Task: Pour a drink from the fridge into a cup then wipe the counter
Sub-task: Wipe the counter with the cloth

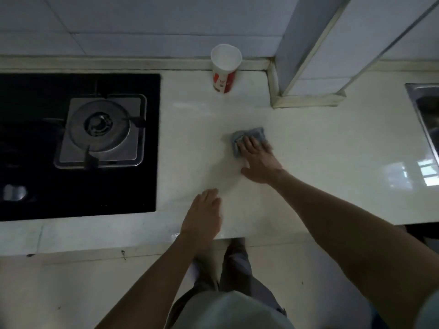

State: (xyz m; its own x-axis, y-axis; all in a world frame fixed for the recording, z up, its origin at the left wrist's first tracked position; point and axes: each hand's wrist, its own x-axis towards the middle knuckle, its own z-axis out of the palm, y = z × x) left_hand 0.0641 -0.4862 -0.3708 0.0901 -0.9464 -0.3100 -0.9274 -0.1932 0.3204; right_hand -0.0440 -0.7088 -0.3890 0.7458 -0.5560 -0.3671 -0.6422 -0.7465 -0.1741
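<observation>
We are wiping: our right grip (257,160) presses flat-fingered on the cloth (251,133) on the tabletop (327,150); our left grip (203,216) lies flat nearer, holding nothing. The cup (225,67) stands far back, so next we probably sweep toward it.

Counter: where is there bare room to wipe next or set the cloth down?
Bare: the wide stretch between cloth and sink, in front of the pillar; also the strip from stove to cloth, in front of the cup. Crowded: the front edge under the left hand, and where the right hand presses the cloth.
</observation>
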